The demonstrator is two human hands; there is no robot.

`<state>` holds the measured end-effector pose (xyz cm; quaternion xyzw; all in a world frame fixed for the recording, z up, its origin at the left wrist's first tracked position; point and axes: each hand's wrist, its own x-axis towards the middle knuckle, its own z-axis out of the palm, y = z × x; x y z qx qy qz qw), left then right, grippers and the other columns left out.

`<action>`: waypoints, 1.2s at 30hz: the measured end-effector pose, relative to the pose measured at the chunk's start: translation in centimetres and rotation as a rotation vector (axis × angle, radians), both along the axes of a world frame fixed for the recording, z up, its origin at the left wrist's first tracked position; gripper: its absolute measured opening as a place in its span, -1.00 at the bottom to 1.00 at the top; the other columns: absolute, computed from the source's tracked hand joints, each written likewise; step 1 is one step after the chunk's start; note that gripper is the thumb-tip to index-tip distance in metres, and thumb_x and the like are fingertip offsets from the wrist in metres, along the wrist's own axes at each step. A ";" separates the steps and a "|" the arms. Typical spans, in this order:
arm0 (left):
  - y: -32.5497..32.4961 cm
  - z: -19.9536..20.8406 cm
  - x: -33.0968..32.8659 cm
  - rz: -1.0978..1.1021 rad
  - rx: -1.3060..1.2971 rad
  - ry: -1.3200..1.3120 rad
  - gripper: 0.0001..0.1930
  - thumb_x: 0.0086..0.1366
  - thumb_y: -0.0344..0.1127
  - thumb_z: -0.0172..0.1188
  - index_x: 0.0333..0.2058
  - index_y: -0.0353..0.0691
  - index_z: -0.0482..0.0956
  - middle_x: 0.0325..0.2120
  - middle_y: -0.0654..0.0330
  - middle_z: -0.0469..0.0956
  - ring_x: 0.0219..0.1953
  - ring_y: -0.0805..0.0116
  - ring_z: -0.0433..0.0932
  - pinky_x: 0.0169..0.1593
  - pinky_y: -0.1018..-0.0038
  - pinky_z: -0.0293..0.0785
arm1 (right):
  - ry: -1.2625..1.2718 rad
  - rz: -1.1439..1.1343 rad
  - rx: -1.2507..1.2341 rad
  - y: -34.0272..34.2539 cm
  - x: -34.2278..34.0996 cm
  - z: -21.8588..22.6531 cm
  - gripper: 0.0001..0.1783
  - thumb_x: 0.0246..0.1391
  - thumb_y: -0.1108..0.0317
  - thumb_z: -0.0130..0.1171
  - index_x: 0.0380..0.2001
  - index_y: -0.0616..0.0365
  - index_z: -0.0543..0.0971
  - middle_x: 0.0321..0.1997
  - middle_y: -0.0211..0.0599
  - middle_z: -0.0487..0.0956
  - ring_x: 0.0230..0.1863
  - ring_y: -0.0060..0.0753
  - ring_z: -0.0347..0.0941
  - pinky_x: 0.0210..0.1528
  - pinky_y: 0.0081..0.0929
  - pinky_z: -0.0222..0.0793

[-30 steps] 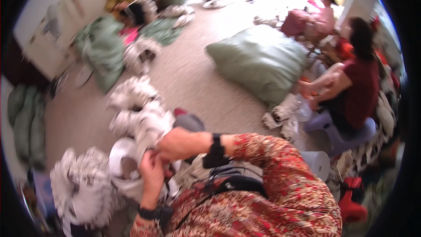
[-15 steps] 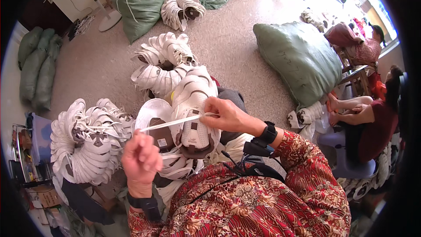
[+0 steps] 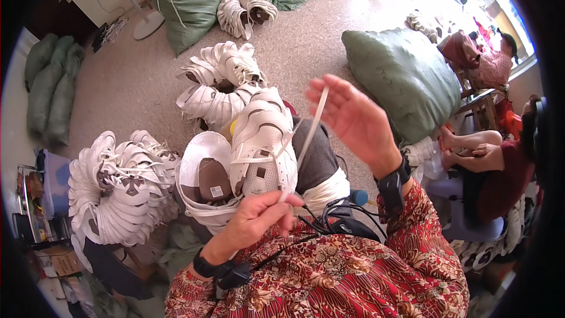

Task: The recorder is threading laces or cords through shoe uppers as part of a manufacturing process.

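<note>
Shoe upper [image 3: 259,165], white with perforated tongue, sits just ahead of left hand [image 3: 256,221], left of and below right hand [image 3: 353,118] in head view. Left thumb and forefinger narrow, pinching a white bit [image 3: 284,196] at the upper's near edge; can't tell if lace or edge. Right hand raised, fingers fairly straight, white lace [image 3: 312,126] crossing the fingertips and slanting down toward the upper's right side; can't tell if fingers clamp it. Second upper [image 3: 204,147], brown inside, just beyond left hand to its left. Nested stack of uppers [image 3: 118,200] farther left of left hand; another stack [image 3: 220,103] ahead of it, left of right hand. Green sack [image 3: 403,76] beyond right hand, to its right. Co-worker [image 3: 503,168] on purple stool [image 3: 465,218], well right of right hand.
</note>
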<state>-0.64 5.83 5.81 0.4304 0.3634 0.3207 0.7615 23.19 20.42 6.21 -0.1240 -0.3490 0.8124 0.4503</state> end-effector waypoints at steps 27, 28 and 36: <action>2.8 1.9 0.2 -0.116 0.415 0.550 -0.78 0.46 -0.32 0.05 -0.28 -0.36 0.58 -0.61 0.31 0.45 -0.55 0.54 0.39 -0.43 0.49 0.36 | -0.737 0.253 0.374 -6.3 -0.8 -1.0 -0.76 0.32 0.32 0.10 -0.07 0.23 0.57 -0.26 -0.33 0.62 -0.32 -0.60 0.56 -0.32 -0.55 0.52; 3.0 2.4 0.4 -0.120 0.381 0.562 -0.78 0.45 -0.33 0.06 -0.28 -0.38 0.57 -0.60 0.28 0.47 -0.52 0.51 0.42 -0.39 0.46 0.38 | -0.744 0.288 0.496 -6.3 -1.0 -1.8 -0.79 0.33 0.34 0.08 -0.12 0.25 0.57 -0.31 -0.39 0.60 -0.37 -0.63 0.53 -0.33 -0.61 0.50; 1.2 1.2 -4.0 0.012 0.054 0.506 -0.77 0.47 -0.28 0.05 -0.29 -0.30 0.60 -0.63 0.40 0.37 -0.64 0.71 0.27 -0.58 0.62 0.25 | -1.296 -0.094 0.815 -3.2 6.5 -4.5 -0.87 0.24 0.41 0.10 -0.24 0.24 0.56 -0.45 -0.34 0.59 -0.48 -0.48 0.51 -0.37 -0.48 0.47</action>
